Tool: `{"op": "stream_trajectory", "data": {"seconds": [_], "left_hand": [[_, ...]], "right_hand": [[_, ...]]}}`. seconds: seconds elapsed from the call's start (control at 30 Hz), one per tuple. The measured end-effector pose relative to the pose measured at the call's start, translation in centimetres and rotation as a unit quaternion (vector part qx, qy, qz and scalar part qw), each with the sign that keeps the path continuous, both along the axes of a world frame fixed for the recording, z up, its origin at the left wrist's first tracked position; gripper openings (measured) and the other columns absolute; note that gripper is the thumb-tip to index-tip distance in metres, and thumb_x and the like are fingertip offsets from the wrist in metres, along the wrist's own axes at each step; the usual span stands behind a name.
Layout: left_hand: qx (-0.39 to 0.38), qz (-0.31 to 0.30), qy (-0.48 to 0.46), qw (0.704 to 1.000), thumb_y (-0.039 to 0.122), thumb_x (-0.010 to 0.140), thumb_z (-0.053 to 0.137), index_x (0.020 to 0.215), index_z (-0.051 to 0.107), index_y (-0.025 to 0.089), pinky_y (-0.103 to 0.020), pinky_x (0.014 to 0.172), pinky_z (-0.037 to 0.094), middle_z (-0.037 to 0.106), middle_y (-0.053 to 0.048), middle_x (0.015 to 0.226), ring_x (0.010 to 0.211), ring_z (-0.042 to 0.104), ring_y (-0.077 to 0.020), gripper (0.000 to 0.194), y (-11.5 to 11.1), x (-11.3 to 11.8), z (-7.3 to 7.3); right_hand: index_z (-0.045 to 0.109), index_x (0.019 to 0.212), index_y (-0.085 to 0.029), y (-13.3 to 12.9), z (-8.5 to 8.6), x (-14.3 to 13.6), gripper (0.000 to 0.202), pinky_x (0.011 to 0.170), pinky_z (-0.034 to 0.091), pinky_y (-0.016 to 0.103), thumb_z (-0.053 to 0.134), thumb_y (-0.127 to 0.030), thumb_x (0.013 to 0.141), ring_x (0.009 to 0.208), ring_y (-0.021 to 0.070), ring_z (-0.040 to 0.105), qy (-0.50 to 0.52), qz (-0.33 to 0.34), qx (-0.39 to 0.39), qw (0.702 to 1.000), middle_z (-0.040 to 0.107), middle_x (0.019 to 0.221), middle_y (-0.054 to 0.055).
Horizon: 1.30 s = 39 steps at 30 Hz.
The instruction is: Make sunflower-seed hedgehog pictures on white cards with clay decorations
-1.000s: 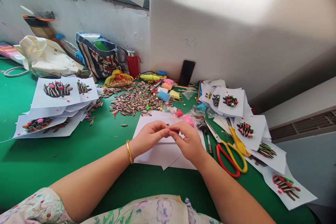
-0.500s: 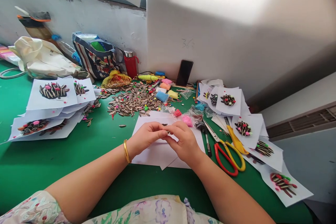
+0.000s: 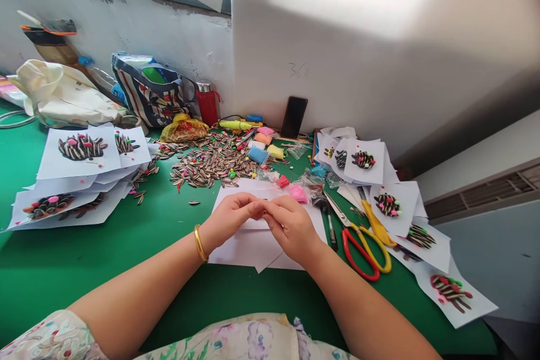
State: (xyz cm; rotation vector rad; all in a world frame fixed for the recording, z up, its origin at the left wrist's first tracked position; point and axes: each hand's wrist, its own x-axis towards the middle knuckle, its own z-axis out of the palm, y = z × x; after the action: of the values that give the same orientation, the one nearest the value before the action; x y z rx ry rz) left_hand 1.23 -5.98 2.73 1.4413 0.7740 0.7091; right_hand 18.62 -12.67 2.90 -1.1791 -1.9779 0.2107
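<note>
The person's left hand [image 3: 236, 216] and right hand [image 3: 292, 228] meet over a sheet of white paper [image 3: 236, 248] lying on the green surface [image 3: 105, 244]. The fingers of both are drawn together in a close pinch, tips touching or nearly so, thumbs pressed in toward the forefingers. If a tiny piece sits between those tips, the fingers cover it; from where I stand, I can't tell what it is. A gold bangle [image 3: 199, 243] circles the left wrist.

Just beyond the paper, sunflower seeds [image 3: 215, 158] spread in a loose heap dotted with bright bits. A pink lump of modelling clay [image 3: 298, 194] lies near the right hand, with a smaller red lump [image 3: 283, 181] beside it. Further right are a black pen [image 3: 332, 229], scissors [image 3: 353, 227] with one red handle and one yellow, and a yellow utility knife [image 3: 374, 219] reaching past them.

Papers bearing seed-covered figures make a stack at the left [image 3: 80, 169] and a scattered, overlapping row at the right [image 3: 407, 202]. Against the wall stand a dark phone [image 3: 294, 117], leaning, and a red flask [image 3: 206, 104].
</note>
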Motion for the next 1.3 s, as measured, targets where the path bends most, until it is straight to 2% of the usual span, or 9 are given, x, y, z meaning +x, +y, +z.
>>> {"op": "stream_trajectory", "data": {"seconds": [0.1, 0.2, 0.33, 0.43, 0.53, 0.7, 0.87, 1.03, 1.3], "left_hand": [[0.009, 0.017, -0.001, 1.0, 0.05, 0.08, 0.069, 0.082, 0.069, 0.017, -0.03, 0.074, 0.052, 0.069, -0.004, 0.079, 0.075, 0.062, -0.0168, 0.033, 0.3, 0.0, -0.1], [0.027, 0.061, -0.008, 0.998, 0.046, 0.077, 0.073, 0.09, 0.068, 0.018, -0.03, 0.073, 0.052, 0.069, -0.004, 0.085, 0.078, 0.063, -0.0171, 0.032, 0.9, 0.0, -0.3], [0.076, 0.12, 0.028, 0.989, 0.044, 0.082, 0.066, 0.109, 0.068, 0.019, -0.032, 0.077, 0.051, 0.07, -0.006, 0.092, 0.087, 0.065, -0.0197, 0.037, 2.2, -0.3, -0.9], [0.154, 0.139, 0.1, 0.973, 0.045, 0.085, 0.06, 0.098, 0.071, 0.02, -0.032, 0.074, 0.05, 0.07, -0.005, 0.085, 0.08, 0.064, -0.0196, 0.03, 3.0, -0.8, -1.4], [0.238, 0.153, 0.16, 0.946, 0.045, 0.084, 0.06, 0.087, 0.07, 0.02, -0.032, 0.071, 0.049, 0.069, -0.005, 0.085, 0.077, 0.062, -0.0199, 0.027, 3.9, -1.1, -1.9], [0.364, 0.14, 0.241, 0.889, 0.034, 0.089, 0.053, 0.101, 0.071, 0.021, -0.036, 0.087, 0.046, 0.068, -0.007, 0.095, 0.093, 0.061, -0.0225, 0.025, 5.2, -1.4, -2.7], [0.386, 0.12, 0.294, 0.866, 0.03, 0.092, 0.046, 0.104, 0.073, 0.022, -0.035, 0.088, 0.045, 0.07, -0.008, 0.104, 0.098, 0.061, -0.0233, 0.03, 5.7, -1.1, -2.9], [0.388, 0.119, 0.337, 0.849, 0.032, 0.089, 0.054, 0.095, 0.073, 0.023, -0.035, 0.08, 0.043, 0.073, -0.005, 0.092, 0.089, 0.063, -0.0237, 0.022, 5.4, -0.8, -2.6], [0.414, 0.085, 0.389, 0.818, 0.028, 0.091, 0.05, 0.098, 0.076, 0.025, -0.038, 0.079, 0.04, 0.074, -0.007, 0.102, 0.098, 0.063, -0.0266, 0.027, 5.2, -0.7, -3.0]], "right_hand": [[0.058, 0.131, -0.022, 0.4, 0.4, 1.1, 0.036, 0.082, 0.05, 0.038, 0.05, -0.027, 0.097, 0.092, 0.0222, 0.06, -0.05, -0.016, 0.001, 0.999, 0.068, 0.1, 0.009], [0.061, 0.126, -0.019, 1.1, 0.9, 4.3, 0.034, 0.091, 0.047, 0.041, 0.05, -0.025, 0.094, 0.101, 0.0252, 0.058, -0.096, -0.125, -0.008, 0.987, 0.067, 0.108, 0.011], [0.069, 0.111, -0.016, 2.2, 0.8, 9.9, 0.031, 0.089, 0.045, 0.043, 0.046, -0.017, 0.091, 0.1, 0.0289, 0.057, -0.156, -0.334, -0.054, 0.928, 0.066, 0.103, 0.013], [0.072, 0.107, -0.018, 2.9, -0.1, 12.4, 0.031, 0.085, 0.044, 0.042, 0.045, -0.018, 0.091, 0.098, 0.0291, 0.058, -0.191, -0.39, -0.103, 0.895, 0.067, 0.102, 0.013], [0.073, 0.109, -0.02, 3.4, -1.2, 13.2, 0.031, 0.081, 0.045, 0.04, 0.047, -0.022, 0.092, 0.097, 0.0285, 0.059, -0.219, -0.387, -0.152, 0.883, 0.067, 0.103, 0.013], [0.073, 0.11, -0.021, 4.0, -2.4, 13.6, 0.028, 0.076, 0.045, 0.036, 0.053, -0.027, 0.091, 0.093, 0.0263, 0.062, -0.231, -0.379, -0.183, 0.877, 0.067, 0.1, 0.012], [0.071, 0.098, -0.021, 4.0, -2.0, 13.7, 0.018, 0.073, 0.043, 0.034, 0.058, -0.026, 0.087, 0.091, 0.0251, 0.061, -0.204, -0.384, -0.185, 0.881, 0.068, 0.096, 0.01], [0.064, 0.098, -0.02, 3.4, -0.8, 12.4, 0.016, 0.072, 0.043, 0.035, 0.054, -0.027, 0.088, 0.085, 0.0259, 0.062, -0.107, -0.402, -0.128, 0.9, 0.07, 0.091, 0.008], [0.063, 0.114, -0.021, 2.6, -0.2, 7.6, 0.028, 0.087, 0.049, 0.038, 0.045, -0.027, 0.093, 0.1, 0.0234, 0.063, 0.031, -0.218, -0.055, 0.974, 0.069, 0.11, 0.009]]}}
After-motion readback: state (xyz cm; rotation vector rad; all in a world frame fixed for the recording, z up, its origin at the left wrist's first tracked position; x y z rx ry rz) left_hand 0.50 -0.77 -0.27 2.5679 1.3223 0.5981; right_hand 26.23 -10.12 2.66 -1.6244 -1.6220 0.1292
